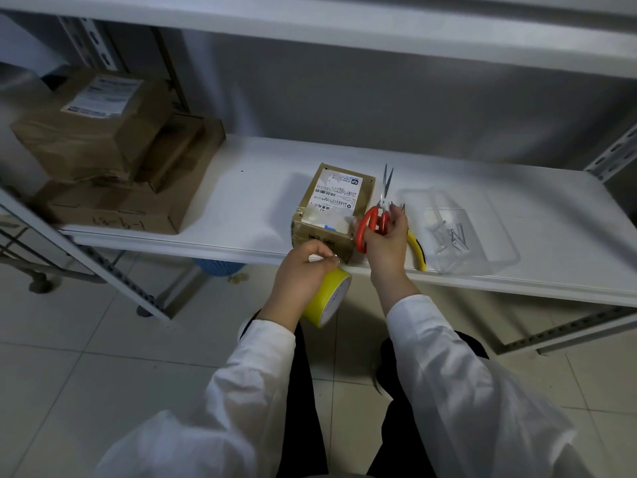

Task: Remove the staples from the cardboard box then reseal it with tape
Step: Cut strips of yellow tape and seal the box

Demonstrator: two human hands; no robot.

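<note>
While between box (331, 208) and tray (501, 258), yellow pliers (416, 248)

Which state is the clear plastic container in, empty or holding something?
Holding something: several thin metal pieces lie loose on the bottom of the clear plastic container. Whether they are staples, I cannot tell.

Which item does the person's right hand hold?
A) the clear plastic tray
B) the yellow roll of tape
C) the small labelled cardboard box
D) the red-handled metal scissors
D: the right hand grips the red-handled metal scissors beside the box, while the left hand holds the yellow roll of tape.
</note>
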